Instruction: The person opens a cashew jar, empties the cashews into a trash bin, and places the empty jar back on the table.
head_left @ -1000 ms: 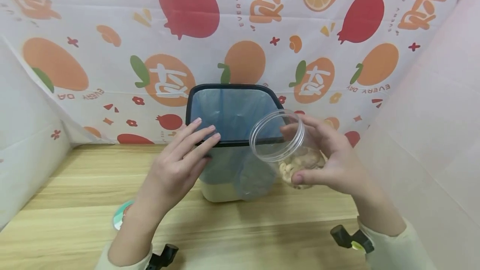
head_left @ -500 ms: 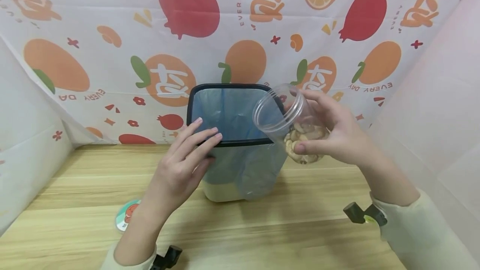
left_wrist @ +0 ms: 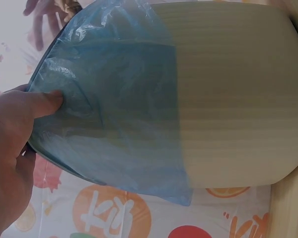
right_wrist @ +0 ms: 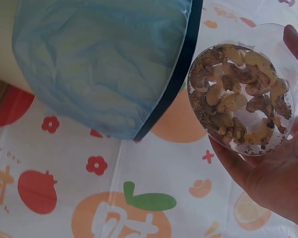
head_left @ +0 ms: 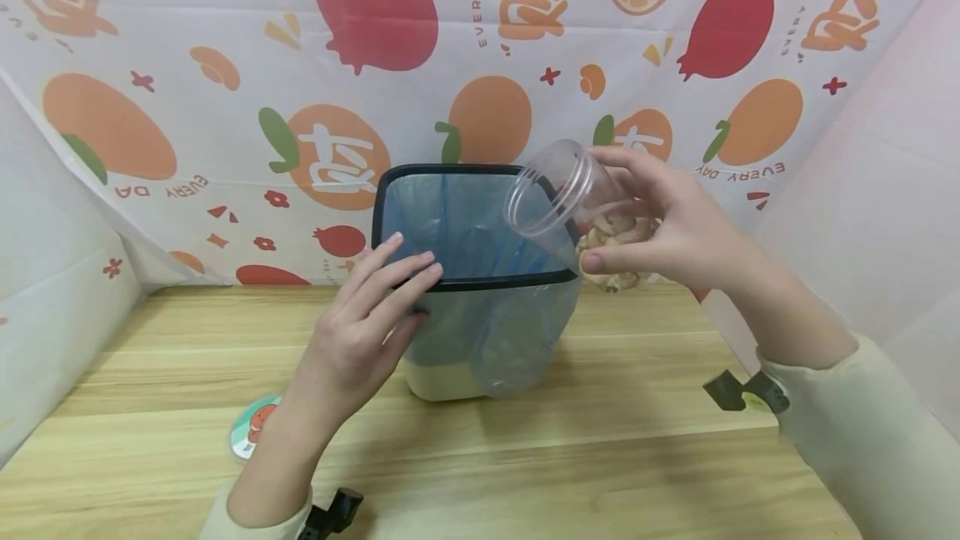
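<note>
A small cream bin (head_left: 442, 377) with a black rim (head_left: 480, 282) and a blue bag liner (head_left: 480, 223) stands on the wooden table. My left hand (head_left: 360, 332) rests on its near left rim, fingers straight, thumb pressing the liner (left_wrist: 114, 99) on the side wall. My right hand (head_left: 660, 232) grips a clear lidless plastic jar (head_left: 558, 190) holding cashew nuts (right_wrist: 238, 99), tilted with its mouth toward the bin's right rim. The nuts lie at the jar's bottom by my palm.
A round green and orange lid or sticker (head_left: 251, 427) lies on the table (head_left: 525, 473) left of my left forearm. A fruit-printed cloth (head_left: 225, 107) hangs behind the bin, and pale walls close in on both sides.
My right hand has lifted the jar up and slightly back, from in front of the bin's right side to above its right rim, tilting it more. The left hand has stayed put.
</note>
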`<state>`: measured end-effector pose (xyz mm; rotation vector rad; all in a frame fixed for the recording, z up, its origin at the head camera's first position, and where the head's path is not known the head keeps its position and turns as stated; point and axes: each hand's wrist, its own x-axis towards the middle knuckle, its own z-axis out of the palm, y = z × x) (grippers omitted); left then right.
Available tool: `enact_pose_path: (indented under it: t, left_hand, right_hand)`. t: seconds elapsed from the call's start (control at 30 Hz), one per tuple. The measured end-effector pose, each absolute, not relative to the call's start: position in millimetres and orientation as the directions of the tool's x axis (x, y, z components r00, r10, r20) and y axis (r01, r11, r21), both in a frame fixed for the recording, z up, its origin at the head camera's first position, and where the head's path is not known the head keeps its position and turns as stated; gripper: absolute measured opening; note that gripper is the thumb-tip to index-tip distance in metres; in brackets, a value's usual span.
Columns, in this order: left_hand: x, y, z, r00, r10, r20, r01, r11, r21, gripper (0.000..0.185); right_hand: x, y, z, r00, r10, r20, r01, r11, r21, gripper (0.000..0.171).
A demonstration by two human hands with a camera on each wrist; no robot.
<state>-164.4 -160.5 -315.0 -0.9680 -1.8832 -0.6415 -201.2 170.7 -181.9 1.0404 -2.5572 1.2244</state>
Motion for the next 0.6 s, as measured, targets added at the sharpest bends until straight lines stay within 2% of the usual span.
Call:
enact_pose_path:
  t: [0.2, 0.6]
  left_hand:
    - [-163.1, -160.9, -315.5, -0.294, 0.361, 0.885, 0.825, 0.563, 0.044, 0.065]
    - [-162.2, -159.9, -315.5, -0.318, 0.36, 0.877, 0.817, 0.574, 0.061, 0.067]
  right_hand:
    - [-207.0, 167.6, -172.2, -0.781, -0.528, 0.335, -0.616, 0.56, -0.553, 0.087]
    - [-218.0, 158.9, -162.9, -0.748, -0.588, 0.309, -0.658, 0.599, -0.456, 0.089]
